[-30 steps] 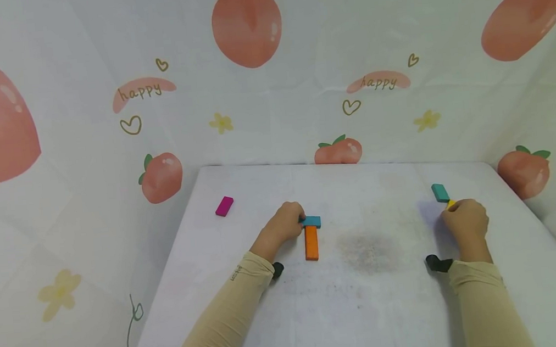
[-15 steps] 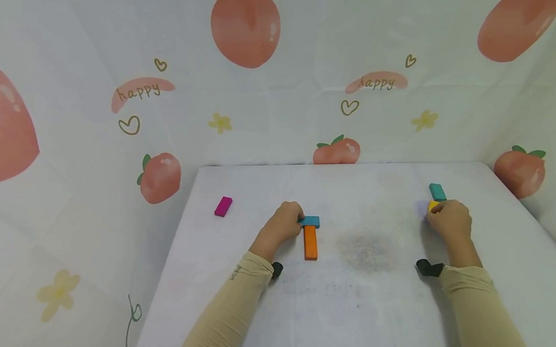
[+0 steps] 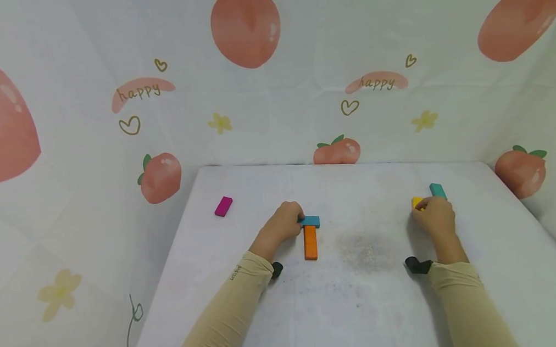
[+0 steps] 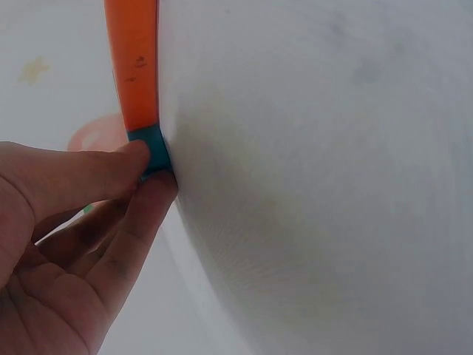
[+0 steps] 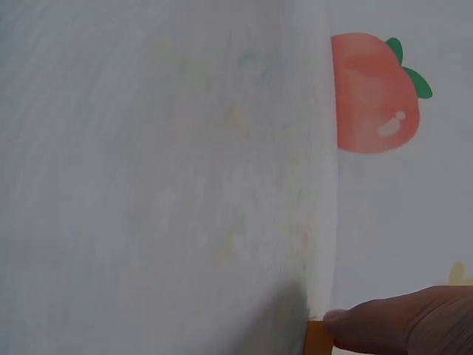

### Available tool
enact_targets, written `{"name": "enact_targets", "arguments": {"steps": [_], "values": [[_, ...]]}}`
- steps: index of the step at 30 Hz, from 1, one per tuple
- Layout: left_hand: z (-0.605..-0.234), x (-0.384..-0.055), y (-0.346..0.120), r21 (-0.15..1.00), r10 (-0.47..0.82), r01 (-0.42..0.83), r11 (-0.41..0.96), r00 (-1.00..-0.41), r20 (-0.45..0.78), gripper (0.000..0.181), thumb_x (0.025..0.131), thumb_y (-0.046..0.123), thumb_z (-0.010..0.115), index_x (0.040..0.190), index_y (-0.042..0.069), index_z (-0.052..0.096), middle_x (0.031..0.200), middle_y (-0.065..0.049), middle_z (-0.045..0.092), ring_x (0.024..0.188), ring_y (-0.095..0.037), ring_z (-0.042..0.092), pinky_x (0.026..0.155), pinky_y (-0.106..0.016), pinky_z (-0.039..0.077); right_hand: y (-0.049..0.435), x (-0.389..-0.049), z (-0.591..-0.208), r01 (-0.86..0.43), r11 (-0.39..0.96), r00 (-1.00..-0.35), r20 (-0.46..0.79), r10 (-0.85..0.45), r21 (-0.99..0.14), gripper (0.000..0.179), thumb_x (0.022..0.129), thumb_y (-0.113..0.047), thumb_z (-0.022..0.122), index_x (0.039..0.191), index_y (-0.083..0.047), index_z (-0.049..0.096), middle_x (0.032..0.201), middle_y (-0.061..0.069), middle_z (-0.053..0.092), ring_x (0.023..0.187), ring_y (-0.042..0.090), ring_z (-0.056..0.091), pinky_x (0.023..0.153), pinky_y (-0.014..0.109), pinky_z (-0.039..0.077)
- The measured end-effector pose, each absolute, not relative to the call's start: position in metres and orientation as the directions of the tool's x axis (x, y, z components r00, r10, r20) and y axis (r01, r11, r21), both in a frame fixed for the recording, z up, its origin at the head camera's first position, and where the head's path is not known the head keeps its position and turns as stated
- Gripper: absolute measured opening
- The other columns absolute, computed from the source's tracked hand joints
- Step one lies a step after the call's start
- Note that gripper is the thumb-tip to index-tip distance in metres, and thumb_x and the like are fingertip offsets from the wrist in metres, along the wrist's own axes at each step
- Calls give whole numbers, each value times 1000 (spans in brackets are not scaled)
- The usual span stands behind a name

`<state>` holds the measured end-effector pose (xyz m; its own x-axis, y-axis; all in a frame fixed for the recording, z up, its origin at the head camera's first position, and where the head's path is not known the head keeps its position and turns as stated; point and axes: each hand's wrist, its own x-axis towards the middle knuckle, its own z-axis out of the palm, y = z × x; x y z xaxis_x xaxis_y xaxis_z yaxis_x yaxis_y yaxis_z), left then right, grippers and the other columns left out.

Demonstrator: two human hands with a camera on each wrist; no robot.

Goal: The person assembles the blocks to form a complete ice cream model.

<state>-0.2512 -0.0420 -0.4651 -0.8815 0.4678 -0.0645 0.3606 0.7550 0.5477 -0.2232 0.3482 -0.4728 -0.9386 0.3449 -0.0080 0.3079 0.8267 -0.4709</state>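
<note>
My left hand (image 3: 282,221) pinches the left end of a blue block (image 3: 311,222) between thumb and fingers. The blue block lies crosswise at the far end of an orange block (image 3: 310,243), the two forming a T on the table. In the left wrist view, the thumb and a finger hold the blue block (image 4: 152,151) right at the end of the orange block (image 4: 134,66). My right hand (image 3: 436,216) pinches a yellow block (image 3: 417,202), partly hidden by the fingers. Just beyond that hand lies a teal block (image 3: 437,190).
A magenta block (image 3: 223,206) lies at the far left of the white table (image 3: 370,320). Behind the table hangs a white cloth (image 3: 272,102) printed with peaches. A dark camera mount (image 3: 417,265) juts from the right wrist, close over the table.
My right hand has moved left with the yellow block, away from the teal block's near end. My left hand stays in place on the blue block.
</note>
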Motion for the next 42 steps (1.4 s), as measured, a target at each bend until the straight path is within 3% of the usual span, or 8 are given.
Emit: {"name": "enact_targets", "arguments": {"steps": [10,22,30,42], "values": [[-464,-252,-43,557,463,354,752,-884,-64,26,97,-5,66,121,-7,74,122,-19,75,117,-30,70,104,-43,58,324,-243,-473,207,847,-967,26,252,-490,35,96,-11,65,116,17,71,128,40,65,116,50,63,103,62,54],[-465,-253,-44,558,465,352,752,-882,-71,27,96,-6,66,123,-7,73,123,-19,74,119,-30,69,106,-43,57,287,-261,-475,181,841,-979,-9,206,-510,31,99,-10,65,118,13,73,132,35,65,123,48,61,110,60,51],[-464,-253,-43,562,464,345,752,-882,-80,26,98,-5,66,123,-7,73,123,-19,74,119,-30,68,106,-44,57,266,-269,-477,83,841,-991,42,125,-535,27,97,-9,69,113,11,75,126,33,69,119,48,65,102,59,56],[-465,-253,-43,562,472,351,749,-878,-80,27,96,-6,66,122,-7,73,124,-19,74,120,-31,68,106,-45,57,231,-283,-477,11,845,-1000,14,22,-535,24,96,-6,71,113,11,76,125,30,71,116,43,64,108,57,53]]}}
